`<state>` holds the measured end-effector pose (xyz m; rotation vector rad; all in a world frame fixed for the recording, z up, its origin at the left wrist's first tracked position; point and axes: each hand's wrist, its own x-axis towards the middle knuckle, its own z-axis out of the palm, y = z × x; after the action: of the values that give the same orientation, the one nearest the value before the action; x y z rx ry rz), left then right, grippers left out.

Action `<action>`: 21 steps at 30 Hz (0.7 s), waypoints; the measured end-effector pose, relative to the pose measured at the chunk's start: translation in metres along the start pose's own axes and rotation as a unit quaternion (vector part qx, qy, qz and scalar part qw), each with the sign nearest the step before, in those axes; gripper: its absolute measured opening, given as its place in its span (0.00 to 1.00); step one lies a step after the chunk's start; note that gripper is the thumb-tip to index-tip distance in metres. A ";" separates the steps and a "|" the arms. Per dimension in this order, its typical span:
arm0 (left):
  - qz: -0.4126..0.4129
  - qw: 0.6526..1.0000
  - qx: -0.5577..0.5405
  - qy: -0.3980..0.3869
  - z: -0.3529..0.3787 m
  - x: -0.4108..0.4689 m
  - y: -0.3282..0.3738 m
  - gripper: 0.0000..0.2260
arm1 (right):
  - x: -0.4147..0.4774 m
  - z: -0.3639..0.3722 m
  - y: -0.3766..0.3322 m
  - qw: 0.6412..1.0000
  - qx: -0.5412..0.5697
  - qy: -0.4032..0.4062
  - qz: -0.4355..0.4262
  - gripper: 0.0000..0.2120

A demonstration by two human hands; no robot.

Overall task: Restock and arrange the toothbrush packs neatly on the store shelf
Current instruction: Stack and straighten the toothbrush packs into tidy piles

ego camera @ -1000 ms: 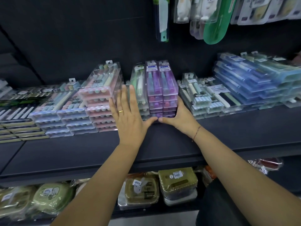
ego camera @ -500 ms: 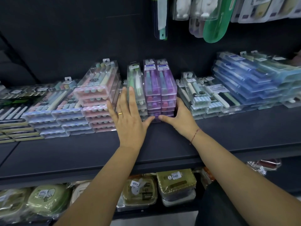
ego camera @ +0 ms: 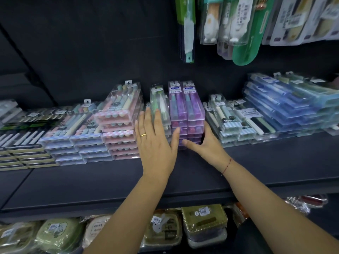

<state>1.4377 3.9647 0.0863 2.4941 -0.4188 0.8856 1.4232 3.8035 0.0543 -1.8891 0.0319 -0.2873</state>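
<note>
Since the two narrow stacks in the middle want squaring against their neighbours, both hands bracket them: the left hand [ego camera: 156, 143] lies flat with fingers straight, pressing the front of the green-and-white stack [ego camera: 159, 105], while the right hand [ego camera: 208, 143] cups the front right corner of the purple stack [ego camera: 186, 114] — thumb across its lower front, fingers along its side. Both stacks rest touching on the dark shelf [ego camera: 91, 180], between the pink stack [ego camera: 119, 123] and the striped packs [ego camera: 228, 123]. Each clear plastic case holds brushes lying lengthwise — a pair in each top purple case, one green and one white alongside. I judge this a straightening push, not a lift.
</note>
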 end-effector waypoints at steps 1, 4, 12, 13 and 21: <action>-0.011 1.000 -0.022 -0.019 -0.005 0.004 0.004 0.30 | 0.000 0.000 -0.001 1.000 0.003 0.000 0.000 0.41; -0.060 0.990 -0.096 -0.081 -0.015 0.021 0.016 0.29 | -0.002 -0.001 -0.003 1.000 0.008 -0.003 -0.007 0.38; -0.141 0.952 -0.242 -0.122 -0.016 0.040 0.015 0.21 | -0.004 -0.002 -0.008 0.999 0.032 -0.004 0.007 0.37; -0.135 0.953 -0.242 -0.122 -0.015 0.040 0.012 0.21 | -0.004 -0.002 -0.007 0.999 0.032 -0.003 0.008 0.36; -0.034 0.975 -0.197 -0.092 -0.038 0.024 0.007 0.23 | -0.004 -0.001 -0.005 1.000 0.017 0.006 0.003 0.43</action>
<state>1.4333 3.9754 0.1306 2.2102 -0.5104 0.4883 1.4189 3.8047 0.0585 -1.8533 0.0398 -0.2935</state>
